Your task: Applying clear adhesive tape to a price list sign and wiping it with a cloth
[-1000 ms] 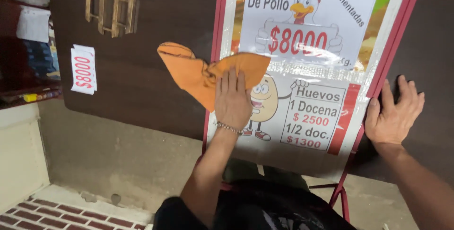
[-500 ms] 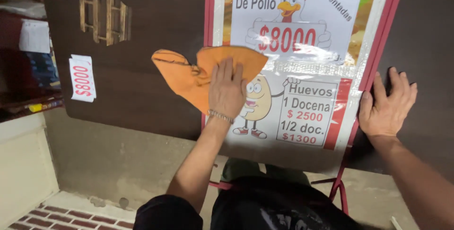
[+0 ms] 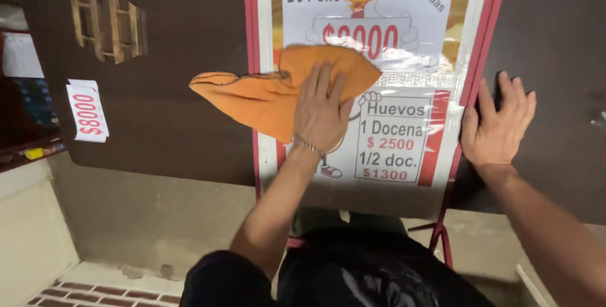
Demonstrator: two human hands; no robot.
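Orange cloth [image 3: 265, 95] pressed flat under left hand [image 3: 320, 112]; right hand [image 3: 499, 127] bracing sign [image 3: 404, 155].

Dark brown wall [image 3: 177, 130], perhaps brick floor [image 3: 95, 294]

We see our left hand [image 3: 322, 112] pressed flat, fingers spread, on a crumpled orange cloth [image 3: 271, 95] against a red-framed, plastic-covered poster with a cartoon chicken and printed prices [image 3: 404, 92]. The cloth hangs partly off the poster's left edge, over the dark brown board [image 3: 183, 118] behind it. Our right hand [image 3: 499, 124] lies open and flat at the poster's right edge, touching the frame. Left of the poster, a small wooden lattice piece [image 3: 108, 23] and a white price tag [image 3: 87, 110] sit on the board.
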